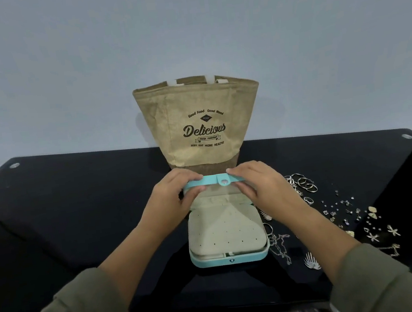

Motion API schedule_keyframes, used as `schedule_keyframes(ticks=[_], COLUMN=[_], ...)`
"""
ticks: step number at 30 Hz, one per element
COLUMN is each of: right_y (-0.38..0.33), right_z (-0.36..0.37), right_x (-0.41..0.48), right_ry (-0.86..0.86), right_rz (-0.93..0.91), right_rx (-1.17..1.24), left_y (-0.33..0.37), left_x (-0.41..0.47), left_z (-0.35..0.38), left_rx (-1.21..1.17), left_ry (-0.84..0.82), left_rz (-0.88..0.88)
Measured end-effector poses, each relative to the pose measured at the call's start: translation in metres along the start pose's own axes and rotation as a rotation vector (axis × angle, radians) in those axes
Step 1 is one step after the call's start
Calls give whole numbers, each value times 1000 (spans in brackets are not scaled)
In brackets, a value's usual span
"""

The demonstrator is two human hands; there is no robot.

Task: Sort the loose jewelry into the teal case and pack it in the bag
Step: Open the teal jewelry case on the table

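Observation:
The teal case [230,258] lies open on the black table in front of me, its cream lining with rows of small holes showing. Its lid [213,180] stands raised, snap tab facing me. My left hand [172,198] grips the lid's left top edge and my right hand [259,185] grips its right top edge. Behind the case stands the tan bag [198,123] printed "Delicious", mouth open at the top. Loose jewelry lies right of the case: rings [303,183], small earrings and studs [344,209], a chain [282,247], star-shaped pieces [383,234].
The black glass table [77,209] runs wide to the left, with round metal fittings at its far corners [14,165]. A plain pale wall rises behind the bag. A feather-shaped piece [312,261] lies near my right forearm.

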State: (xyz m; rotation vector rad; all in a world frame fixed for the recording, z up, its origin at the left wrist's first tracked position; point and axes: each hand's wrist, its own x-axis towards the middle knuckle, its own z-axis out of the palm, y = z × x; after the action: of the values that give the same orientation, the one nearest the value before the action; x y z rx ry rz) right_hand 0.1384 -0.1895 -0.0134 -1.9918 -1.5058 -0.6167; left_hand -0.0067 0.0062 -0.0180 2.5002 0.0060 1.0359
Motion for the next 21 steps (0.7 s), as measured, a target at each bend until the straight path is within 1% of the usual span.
schedule_keyframes(ticks=[3,6,9,12,14,17,20,21], right_y=[8,18,26,31,31,32,37,39], right_z=[7,15,23,31,37,45,50,51], right_x=[7,9,6,2,-2,-6,-7,-6], right_ry=[6,-11,-38,-127,-231,-382,-455,-472], right_rz=[86,198,258,340,386,440,501,518], right_rx=[32,72,70,30,8,20,57,77], left_y=[-8,-19,-35,-54,-62,-63,-64,-66], left_x=[8,16,22,27,28,32,38,38], left_z=[6,14,24,35,42,49,57,58], left_rx=[87,296,390,412,351,247,203,210], left_ry=[57,100,51,-57,-135,-222,-335,-401], left_rz=[27,81,107,115,53,-91,-294,-348])
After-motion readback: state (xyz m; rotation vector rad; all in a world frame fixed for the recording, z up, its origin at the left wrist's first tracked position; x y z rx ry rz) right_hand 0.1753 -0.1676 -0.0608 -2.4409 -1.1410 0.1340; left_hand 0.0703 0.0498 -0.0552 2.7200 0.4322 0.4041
